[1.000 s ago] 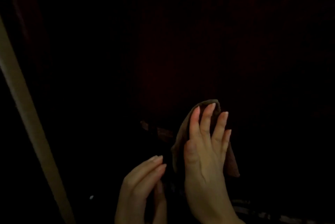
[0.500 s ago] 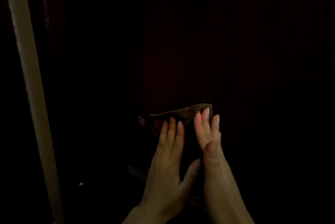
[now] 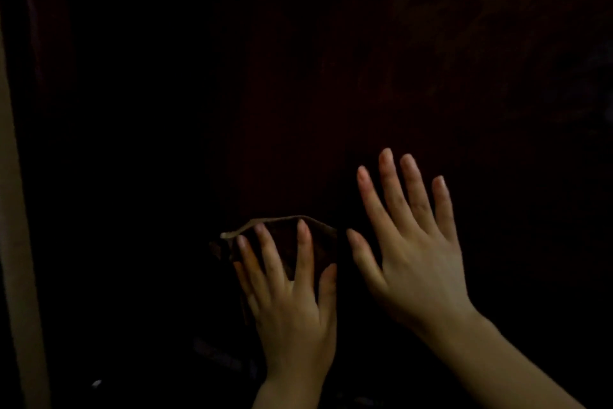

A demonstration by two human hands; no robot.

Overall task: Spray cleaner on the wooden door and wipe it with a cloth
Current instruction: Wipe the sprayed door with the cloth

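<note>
Cloth (image 3: pixel 288 241) is lying low at centre frame, my spread left hand (image 3: pixel 292 306) pressing it to the wooden door (image 3: pixel 431 77). My right hand (image 3: pixel 416 256) is splaying open beside it, empty. I am judging that wiping needs a firm sweep next.

The dark door (image 3: pixel 331 77) is bare above both hands and off to the right, so a hand could pass freely there. To the left, open door runs from the cloth (image 3: pixel 320 238) to the pale strip (image 3: pixel 16 243) along the door's left edge, which bars the way. Low down, the left hand (image 3: pixel 292 309) lies flat on the cloth. The right hand (image 3: pixel 418 259), spread just beside it, closes the sideways path between them.
</note>
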